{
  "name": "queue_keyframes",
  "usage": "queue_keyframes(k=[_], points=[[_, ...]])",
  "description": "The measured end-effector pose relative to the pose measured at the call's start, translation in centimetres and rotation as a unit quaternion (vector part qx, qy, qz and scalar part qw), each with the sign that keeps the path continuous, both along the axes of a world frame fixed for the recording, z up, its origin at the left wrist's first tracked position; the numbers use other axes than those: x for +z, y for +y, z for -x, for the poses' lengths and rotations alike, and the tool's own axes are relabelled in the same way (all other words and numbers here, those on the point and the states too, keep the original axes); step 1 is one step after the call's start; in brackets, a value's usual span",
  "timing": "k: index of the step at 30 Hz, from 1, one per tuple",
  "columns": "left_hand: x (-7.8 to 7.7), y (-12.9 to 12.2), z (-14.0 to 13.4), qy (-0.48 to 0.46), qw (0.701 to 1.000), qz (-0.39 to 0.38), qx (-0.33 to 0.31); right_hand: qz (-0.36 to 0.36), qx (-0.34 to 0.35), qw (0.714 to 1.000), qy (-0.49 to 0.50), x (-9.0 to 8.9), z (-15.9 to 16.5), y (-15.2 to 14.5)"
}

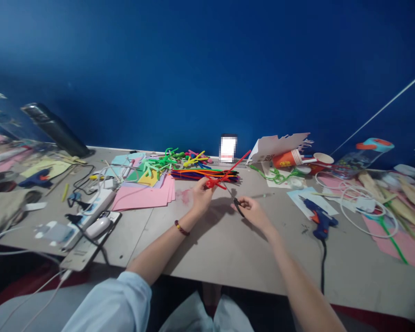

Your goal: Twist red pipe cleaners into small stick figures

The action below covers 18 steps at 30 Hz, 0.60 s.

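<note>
My left hand [203, 196] is closed on a red pipe cleaner [238, 165], bent into a small bunch near the fingers, with a long straight end rising to the upper right. In my right hand [252, 211] is a pair of scissors [238, 206] with dark handles. Their blades reach up toward the red bunch; whether they touch it I cannot tell. Just behind the hands lies a bundle of pipe cleaners [193, 174] in purple, orange and other colours. Green bent pipe cleaners [162, 161] sit to its left.
Pink paper [141, 196] and a power strip [98, 205] lie at the left, near a black bottle [57, 131]. A blue glue gun [318, 217] rests at the right, its cord over the front edge. Orange paper cups [287, 159] and a lit screen [228, 148] stand at the back.
</note>
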<state>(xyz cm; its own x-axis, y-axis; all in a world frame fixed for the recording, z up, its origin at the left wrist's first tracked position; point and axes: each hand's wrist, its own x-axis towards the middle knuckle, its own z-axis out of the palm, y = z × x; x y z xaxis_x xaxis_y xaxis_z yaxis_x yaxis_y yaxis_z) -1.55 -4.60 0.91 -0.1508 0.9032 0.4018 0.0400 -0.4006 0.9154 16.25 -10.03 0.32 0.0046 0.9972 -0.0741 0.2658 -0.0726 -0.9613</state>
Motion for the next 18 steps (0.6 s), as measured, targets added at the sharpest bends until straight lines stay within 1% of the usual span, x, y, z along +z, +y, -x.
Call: queue_keyframes(k=[2, 4, 8, 11, 15, 18], points=[[0.2, -0.2, 0.2, 0.025, 0.999, -0.036, -0.005, -0.011, -0.002, 1.0, 0.001, 0.0, 0.5, -0.2], [0.3, -0.4, 0.3, 0.029, 0.998, -0.05, -0.02, -0.024, -0.001, 1.0, 0.003, 0.0, 0.9, -0.3], [0.2, -0.6, 0.3, 0.005, 0.998, -0.038, -0.055, -0.043, 0.003, 0.999, 0.005, -0.2, 1.3, -0.4], [0.1, -0.7, 0.2, 0.004, 0.997, -0.036, -0.069, -0.045, -0.001, 0.999, -0.002, -0.2, 1.4, -0.5], [0.1, -1.3, -0.2, 0.005, 0.997, -0.036, -0.07, -0.056, 0.0, 0.998, -0.029, -0.4, 1.6, -0.6], [0.2, -1.8, -0.7, -0.011, 0.998, -0.019, -0.065, -0.072, -0.013, 0.994, -0.08, -0.6, 1.7, -0.6]])
